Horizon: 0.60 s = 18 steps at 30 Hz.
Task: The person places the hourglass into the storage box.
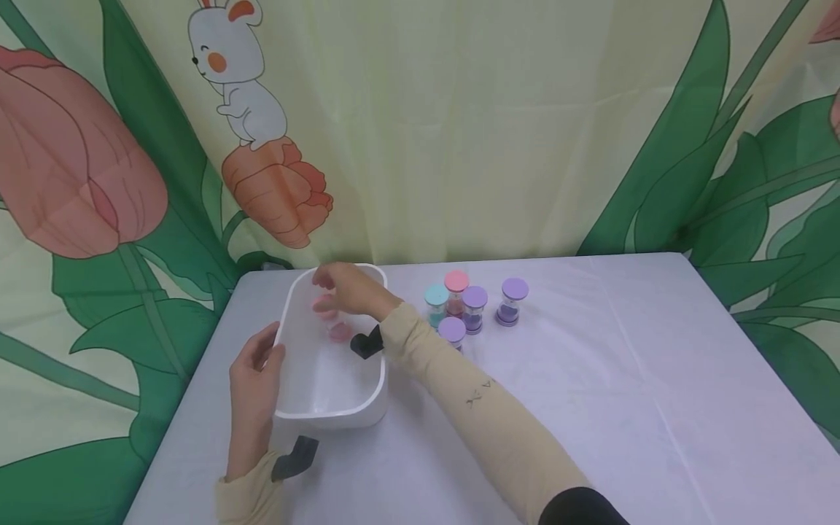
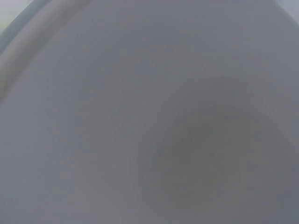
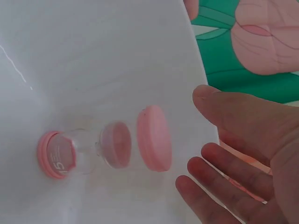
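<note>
A pink-capped hourglass (image 1: pixel 340 333) appears to stand inside a white bin (image 1: pixel 328 394), close to its left wall. In the right wrist view, pink sand sits in the glass below the pink cap (image 3: pixel 155 138). My right hand (image 1: pixel 354 289) is over the bin beside that cap, thumb and fingers spread apart, with a gap to the hourglass and nothing held. My left hand (image 1: pixel 254 379) rests against the outside of the bin's left wall, fingertips near the rim. Only a blurred pale surface fills the left wrist view.
Right of the bin stand more hourglasses: a teal one (image 1: pixel 436 294), a pink one (image 1: pixel 456 280) and purple ones (image 1: pixel 515 289), one partly behind my right sleeve. A white cloth covers the table (image 1: pixel 610 408). A printed curtain (image 1: pixel 459 146) hangs behind it.
</note>
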Available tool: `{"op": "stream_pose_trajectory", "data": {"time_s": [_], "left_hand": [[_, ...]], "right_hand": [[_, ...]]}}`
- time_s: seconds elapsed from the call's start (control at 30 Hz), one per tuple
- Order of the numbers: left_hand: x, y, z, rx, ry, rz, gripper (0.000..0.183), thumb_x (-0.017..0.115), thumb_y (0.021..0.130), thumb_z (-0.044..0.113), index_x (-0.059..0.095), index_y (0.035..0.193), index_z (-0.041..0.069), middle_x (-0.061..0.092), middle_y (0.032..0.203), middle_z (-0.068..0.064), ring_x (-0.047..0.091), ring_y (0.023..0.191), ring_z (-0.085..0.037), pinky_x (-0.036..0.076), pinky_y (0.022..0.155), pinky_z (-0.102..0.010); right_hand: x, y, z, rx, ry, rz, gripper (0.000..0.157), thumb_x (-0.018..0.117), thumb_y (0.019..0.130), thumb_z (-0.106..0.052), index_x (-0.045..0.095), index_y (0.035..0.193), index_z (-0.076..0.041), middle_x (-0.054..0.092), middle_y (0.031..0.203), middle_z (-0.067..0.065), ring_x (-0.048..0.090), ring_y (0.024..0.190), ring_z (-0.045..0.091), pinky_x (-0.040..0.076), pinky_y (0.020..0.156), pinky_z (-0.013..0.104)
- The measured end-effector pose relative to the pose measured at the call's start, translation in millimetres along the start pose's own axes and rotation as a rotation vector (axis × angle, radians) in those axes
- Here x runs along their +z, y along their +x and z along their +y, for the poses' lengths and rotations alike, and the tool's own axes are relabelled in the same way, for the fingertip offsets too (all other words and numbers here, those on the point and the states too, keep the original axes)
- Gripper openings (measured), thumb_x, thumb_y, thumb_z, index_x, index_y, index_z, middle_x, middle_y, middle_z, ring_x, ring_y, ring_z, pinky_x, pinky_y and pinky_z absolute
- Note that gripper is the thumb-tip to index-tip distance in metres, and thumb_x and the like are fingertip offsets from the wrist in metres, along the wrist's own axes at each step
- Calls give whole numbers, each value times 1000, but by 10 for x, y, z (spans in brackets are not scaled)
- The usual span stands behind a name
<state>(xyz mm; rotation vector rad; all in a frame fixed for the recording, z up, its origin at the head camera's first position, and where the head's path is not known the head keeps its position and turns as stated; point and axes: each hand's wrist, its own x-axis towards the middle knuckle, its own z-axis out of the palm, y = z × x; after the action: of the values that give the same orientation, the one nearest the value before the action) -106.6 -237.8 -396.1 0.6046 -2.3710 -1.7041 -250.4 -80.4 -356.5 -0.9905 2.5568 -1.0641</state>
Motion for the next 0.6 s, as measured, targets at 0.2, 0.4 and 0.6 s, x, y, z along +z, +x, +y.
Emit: {"op": "stream_pose_trajectory", "data": {"time_s": [0.2, 0.4, 0.6], "left_hand": [[-5, 6, 12, -15, -11, -9, 45, 46, 103, 36, 49, 146, 25, 53, 144, -5, 62, 118, -30, 59, 85, -37], [-13, 10, 8, -17, 4, -9, 45, 46, 103, 35, 49, 146, 25, 53, 144, -4, 61, 118, -25, 59, 78, -25], [1, 13, 9, -22, 13, -8, 46, 46, 103, 36, 48, 147, 24, 52, 146, -6, 60, 119, -26, 59, 76, -23]], "right_hand": [[-88, -94, -5, -28, 26, 47, 43, 74, 89, -22, 63, 126, -2, 67, 122, 12, 60, 113, 18, 50, 95, 21], [-216, -243, -13, -90, 133, 86, 42, 74, 89, -20, 62, 124, 0, 65, 123, 14, 60, 114, 23, 51, 95, 24], [-355, -428, 5, -135, 101, 134, 38, 73, 90, -19, 62, 123, -3, 65, 120, 8, 60, 113, 21, 51, 98, 29]]}}
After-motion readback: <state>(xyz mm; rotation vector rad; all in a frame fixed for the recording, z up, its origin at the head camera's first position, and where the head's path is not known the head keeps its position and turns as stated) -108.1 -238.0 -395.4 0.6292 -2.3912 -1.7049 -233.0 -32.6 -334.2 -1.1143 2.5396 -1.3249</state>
